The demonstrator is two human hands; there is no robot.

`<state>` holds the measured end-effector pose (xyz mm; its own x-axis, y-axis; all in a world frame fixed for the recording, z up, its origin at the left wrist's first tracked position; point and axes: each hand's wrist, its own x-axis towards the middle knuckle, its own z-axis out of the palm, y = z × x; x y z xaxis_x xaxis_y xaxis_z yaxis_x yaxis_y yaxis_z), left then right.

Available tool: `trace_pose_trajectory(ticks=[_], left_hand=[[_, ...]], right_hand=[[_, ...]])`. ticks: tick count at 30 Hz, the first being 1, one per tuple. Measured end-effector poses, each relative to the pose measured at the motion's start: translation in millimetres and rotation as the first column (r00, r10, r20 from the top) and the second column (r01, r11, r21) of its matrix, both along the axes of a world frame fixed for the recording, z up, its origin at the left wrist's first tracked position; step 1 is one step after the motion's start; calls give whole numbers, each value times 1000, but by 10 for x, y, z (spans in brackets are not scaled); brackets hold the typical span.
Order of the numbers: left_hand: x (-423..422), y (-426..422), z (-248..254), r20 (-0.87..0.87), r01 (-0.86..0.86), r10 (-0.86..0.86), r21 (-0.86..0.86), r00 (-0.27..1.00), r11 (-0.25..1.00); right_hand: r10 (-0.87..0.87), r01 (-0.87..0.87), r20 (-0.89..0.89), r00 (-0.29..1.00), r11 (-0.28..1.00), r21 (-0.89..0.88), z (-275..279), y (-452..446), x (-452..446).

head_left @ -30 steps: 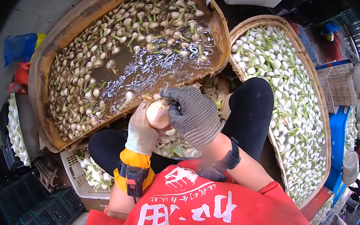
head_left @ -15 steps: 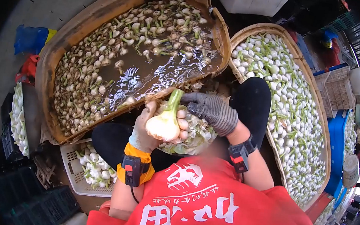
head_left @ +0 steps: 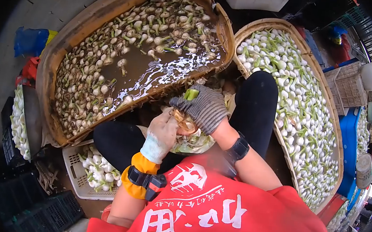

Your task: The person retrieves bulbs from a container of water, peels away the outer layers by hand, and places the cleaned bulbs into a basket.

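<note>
In my right hand (head_left: 207, 109), in a grey striped glove, the fingers are wrapped round a fresh garlic bulb, whose cut green stem (head_left: 191, 94) pokes out above the fist. My left hand (head_left: 163, 131), in a pale glove with an orange cuff, is closed on the lower part of the same garlic. Brownish outer skin (head_left: 185, 121) shows between the two hands. The bulb itself is mostly hidden by my fingers. Beneath my hands, between my knees, lies a heap of peeled skins (head_left: 196, 144).
A large tub (head_left: 45, 89) of murky water with unpeeled garlic stands ahead to the left. To the right is a long tub (head_left: 301, 46) full of white garlic. A white basket (head_left: 73, 168) of garlic sits by my left knee. Dark crates (head_left: 45, 210) lie lower left.
The white garlic bulb with its long green stem has left view. My right hand has turned and closed over garlic with brown skin; my left hand has shifted slightly right.
</note>
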<state>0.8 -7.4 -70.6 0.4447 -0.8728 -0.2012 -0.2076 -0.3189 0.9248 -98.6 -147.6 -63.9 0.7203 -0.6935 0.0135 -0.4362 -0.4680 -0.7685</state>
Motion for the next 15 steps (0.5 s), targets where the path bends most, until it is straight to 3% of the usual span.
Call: trace_pose_trajectory(ticks=[1,3,4,5,7,8,9,11,12,13,15], left_hand=[[-6,7,39,-1,-1,1,0,1000,1000],[-18,25,89,-71,-59,59,-6,996,998],[0,33,-16,-40,-91,88,-102,995,991],[-5,64,-24,-40,-90,86,-101,995,991],[-33,107,106,-38,-163,162,-25,986,986],[16,175,-46,-123,-199,194,-34,973,979],[10,170,45,-123,-200,195,-33,973,979],[-25,133,327,-337,-198,162,-76,928,977],[-66,112,344,-472,-304,219,-111,854,946],[-49,117,514,-467,-195,102,-156,878,968],[63,40,442,-572,-216,-47,-383,819,898]], right_hand=[[1,-1,-1,1000,1000,0,43,-3,-14],[162,-163,-20,987,985,-62,118,-18,-55],[191,-191,4,982,980,61,207,-37,-94],[190,-189,3,982,980,61,179,-95,-132],[401,-523,348,847,741,421,27,-253,-185],[353,-594,496,793,628,503,-107,-279,-205],[353,-594,496,793,627,504,-76,-298,-244],[325,-505,391,861,625,595,78,-350,-313],[403,-503,312,860,767,397,152,-387,-327],[404,-502,308,861,768,398,149,-378,-349],[89,-293,337,937,726,622,137,-318,-429]])
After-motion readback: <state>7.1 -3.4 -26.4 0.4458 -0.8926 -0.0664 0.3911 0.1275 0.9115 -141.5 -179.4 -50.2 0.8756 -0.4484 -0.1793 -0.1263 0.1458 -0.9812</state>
